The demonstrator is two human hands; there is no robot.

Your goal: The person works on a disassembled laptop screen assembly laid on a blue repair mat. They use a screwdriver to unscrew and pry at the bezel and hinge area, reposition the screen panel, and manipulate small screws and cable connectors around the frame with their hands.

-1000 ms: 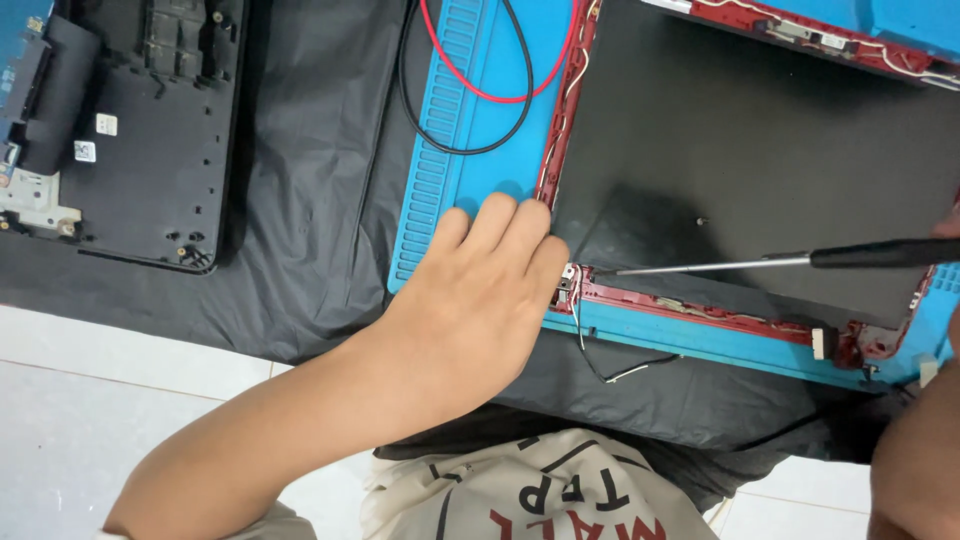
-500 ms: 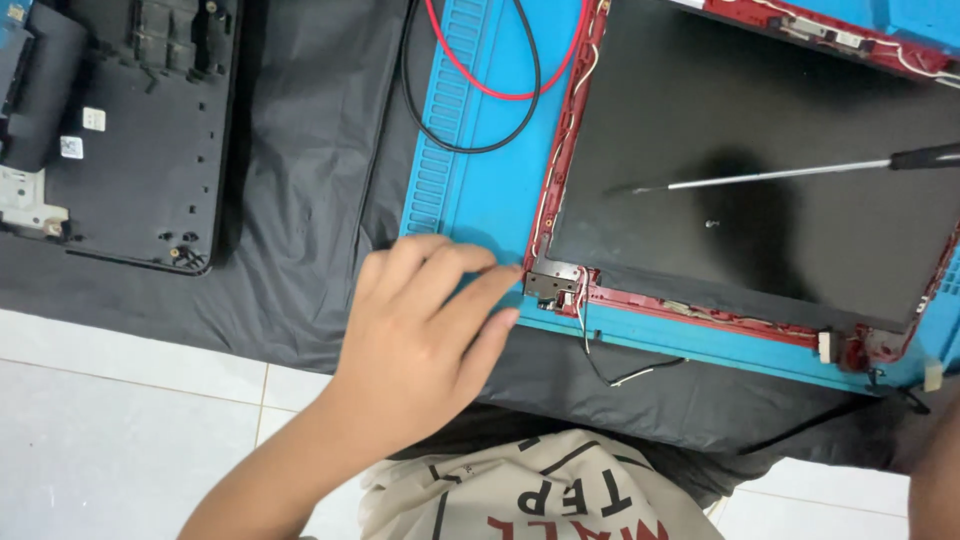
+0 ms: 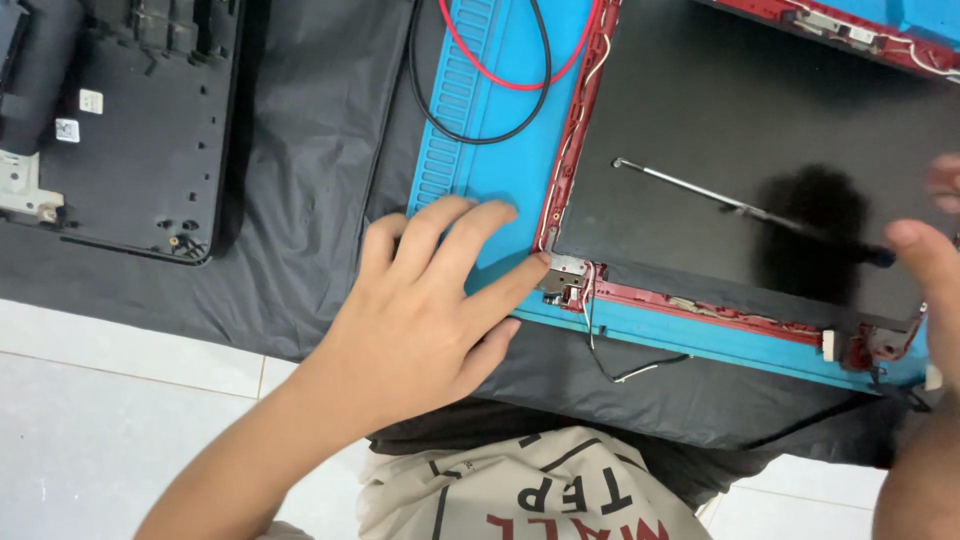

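A laptop lid lies on a blue mat (image 3: 490, 90), its dark panel (image 3: 720, 90) facing up inside a red frame (image 3: 575, 130). My left hand (image 3: 420, 310) rests flat on the mat with its fingers spread. Its thumb tip touches the lid's near-left corner by a metal hinge (image 3: 565, 280). My right hand (image 3: 925, 270) enters at the right edge, blurred. It grips the black handle of a long thin screwdriver (image 3: 700, 192). The screwdriver's shaft slants across the panel, its tip pointing up and left.
A red cable (image 3: 500, 78) and a black cable (image 3: 450, 130) loop over the mat. A black laptop base (image 3: 130, 130) lies at the far left on a black cloth (image 3: 300, 200). White floor tiles (image 3: 100, 400) and my printed shirt (image 3: 530, 490) are below.
My left hand slid off the lid's corner down and left onto the mat. The screwdriver tip lifted from near the hinge to the middle of the panel.
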